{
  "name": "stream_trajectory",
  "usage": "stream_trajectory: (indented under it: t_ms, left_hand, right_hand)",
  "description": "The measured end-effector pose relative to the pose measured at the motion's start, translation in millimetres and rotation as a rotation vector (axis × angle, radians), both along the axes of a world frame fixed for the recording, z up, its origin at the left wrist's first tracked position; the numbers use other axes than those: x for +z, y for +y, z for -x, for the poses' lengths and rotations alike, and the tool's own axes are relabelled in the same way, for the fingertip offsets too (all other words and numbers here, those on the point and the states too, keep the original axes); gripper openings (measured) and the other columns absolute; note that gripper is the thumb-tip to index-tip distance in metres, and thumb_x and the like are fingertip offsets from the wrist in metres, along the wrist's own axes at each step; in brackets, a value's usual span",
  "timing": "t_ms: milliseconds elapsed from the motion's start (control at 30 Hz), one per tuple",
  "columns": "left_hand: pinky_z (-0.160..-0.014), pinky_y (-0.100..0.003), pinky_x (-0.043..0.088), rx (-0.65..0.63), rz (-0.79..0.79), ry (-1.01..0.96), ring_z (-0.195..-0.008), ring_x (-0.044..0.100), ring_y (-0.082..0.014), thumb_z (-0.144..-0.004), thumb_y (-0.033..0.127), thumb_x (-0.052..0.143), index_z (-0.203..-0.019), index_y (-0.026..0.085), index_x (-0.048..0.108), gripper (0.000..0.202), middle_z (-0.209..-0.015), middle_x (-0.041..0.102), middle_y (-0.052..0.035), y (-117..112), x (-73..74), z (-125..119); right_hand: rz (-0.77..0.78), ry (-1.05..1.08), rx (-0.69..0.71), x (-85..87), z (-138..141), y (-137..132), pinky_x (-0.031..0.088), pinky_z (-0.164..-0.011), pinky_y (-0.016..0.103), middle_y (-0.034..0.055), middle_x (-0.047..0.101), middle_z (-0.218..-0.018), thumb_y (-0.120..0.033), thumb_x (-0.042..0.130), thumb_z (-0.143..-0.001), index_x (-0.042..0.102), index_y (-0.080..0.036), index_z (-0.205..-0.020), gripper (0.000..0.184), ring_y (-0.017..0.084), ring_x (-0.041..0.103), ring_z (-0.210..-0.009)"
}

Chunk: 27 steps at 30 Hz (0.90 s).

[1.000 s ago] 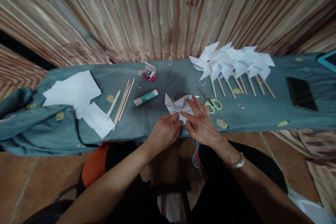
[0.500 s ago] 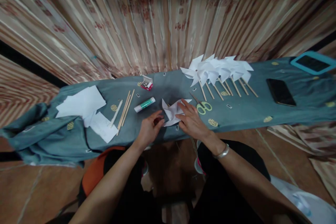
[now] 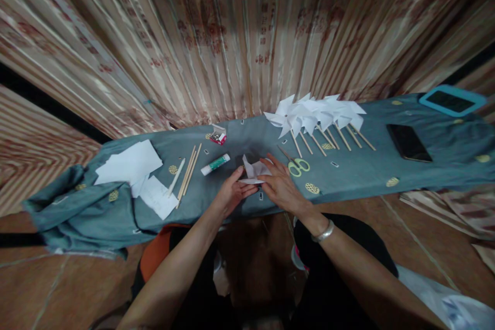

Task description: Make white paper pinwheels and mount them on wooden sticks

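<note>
A folded white paper pinwheel (image 3: 254, 170) is between my two hands near the table's front edge, one blade standing up. My left hand (image 3: 231, 192) grips its left side, thumb on top and fingers reaching underneath. From the right, my right hand (image 3: 280, 184) holds it with the fingers bent over its blades, hiding that side. Left of the hands lies a glue stick (image 3: 215, 164) with a green label. Behind it sits a small open red-and-white box (image 3: 218, 137) of tiny metal pieces. Green-handled scissors (image 3: 298, 166) rest close to my right hand.
Finished-looking pinwheels (image 3: 317, 114) on sticks lie in an overlapping row at the back. Loose wooden sticks (image 3: 189, 172), a white pen-like stick (image 3: 177, 178) and white paper sheets (image 3: 131, 162) are on the left. A black phone (image 3: 409, 142) and a blue-framed device (image 3: 452, 100) lie right.
My left hand has turned and taken the pinwheel's left side, fingers now under it. The pinwheel is tilted and its blades are drawn closer. The camera view has shifted slightly.
</note>
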<state>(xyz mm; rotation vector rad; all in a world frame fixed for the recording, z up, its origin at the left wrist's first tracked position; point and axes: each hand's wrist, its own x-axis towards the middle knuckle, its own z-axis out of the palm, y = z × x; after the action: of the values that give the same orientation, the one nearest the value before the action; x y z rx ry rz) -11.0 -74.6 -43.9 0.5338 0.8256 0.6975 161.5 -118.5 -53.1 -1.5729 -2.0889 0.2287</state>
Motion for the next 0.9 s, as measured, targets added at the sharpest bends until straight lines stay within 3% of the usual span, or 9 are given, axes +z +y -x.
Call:
stream_trajectory:
  t_ms: [200,300,400,633,900]
  left_hand:
    - [-0.085,-0.038,0.053,0.015,0.047,-0.092,-0.089,0.070,-0.0237,-0.089,0.051,0.051,-0.114,0.013,0.064,0.047,-0.101,0.074,-0.0135,0,7.2,-1]
    - [-0.083,-0.038,0.053,0.081,0.032,-0.170,-0.090,0.069,-0.0248,-0.090,0.052,0.048,-0.109,0.011,0.067,0.049,-0.099,0.074,-0.0142,-1,15.6,-1]
    - [-0.089,-0.043,0.052,0.137,-0.026,-0.235,-0.097,0.068,-0.0299,-0.087,0.054,0.052,-0.107,0.008,0.068,0.053,-0.101,0.073,-0.0170,-2,27.4,1]
    - [-0.101,-0.051,0.044,0.202,-0.111,-0.243,-0.113,0.062,-0.0355,-0.079,0.052,0.062,-0.099,0.008,0.071,0.049,-0.105,0.072,-0.0193,-10,51.1,11]
    - [-0.102,-0.047,0.042,-0.011,-0.362,-0.177,-0.117,0.058,-0.0384,-0.060,0.037,0.079,-0.107,0.012,0.070,0.054,-0.109,0.072,-0.0139,-7,61.7,23]
  right_hand:
    - [-0.113,-0.045,-0.007,5.0,2,-5,0.032,-0.108,0.057,0.0161,0.047,-0.146,-0.013,0.048,-0.088,0.071,-0.017,-0.107,0.031,0.033,0.027,-0.144]
    - [-0.168,-0.053,-0.014,10.7,5,-7,0.032,-0.109,0.057,0.0191,0.041,-0.149,-0.030,0.054,-0.090,0.063,-0.016,-0.122,0.036,0.034,0.023,-0.145]
    - [-0.202,-0.055,-0.013,18.5,7,-10,0.030,-0.110,0.059,0.0210,0.030,-0.154,-0.052,0.061,-0.085,0.055,-0.016,-0.133,0.060,0.036,0.018,-0.146]
    - [-0.255,-0.060,0.016,38.5,6,-14,0.027,-0.111,0.061,0.0192,0.020,-0.158,-0.064,0.055,-0.083,0.045,-0.020,-0.141,0.074,0.036,0.010,-0.148]
    - [-0.258,-0.122,0.038,51.6,18,-23,0.027,-0.110,0.062,0.0181,0.015,-0.160,-0.063,0.055,-0.084,0.042,-0.023,-0.144,0.074,0.038,0.012,-0.148]
